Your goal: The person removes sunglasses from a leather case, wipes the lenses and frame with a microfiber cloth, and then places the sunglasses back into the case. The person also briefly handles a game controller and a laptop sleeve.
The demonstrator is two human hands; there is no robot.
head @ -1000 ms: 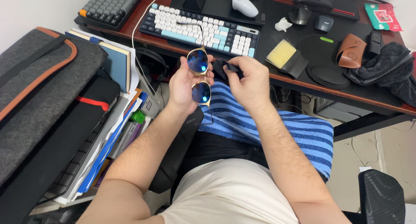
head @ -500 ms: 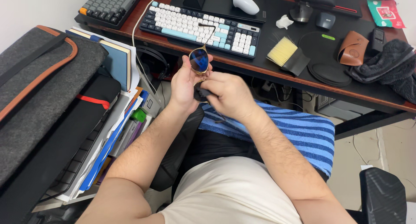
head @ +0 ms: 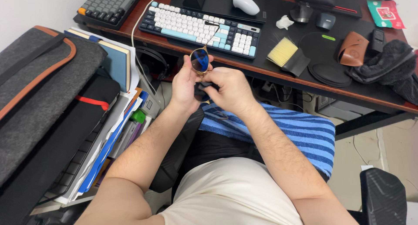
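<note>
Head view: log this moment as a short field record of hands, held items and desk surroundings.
left hand: holds gold-framed sunglasses with blue lenses
right hand: presses a small dark cloth on the lower lens
lap: blue striped towel
desk: white and blue keyboard, yellow brush, brown case

Cream tee w/ short sleeves, bare hairy forearms, dark trousers, no rings
</note>
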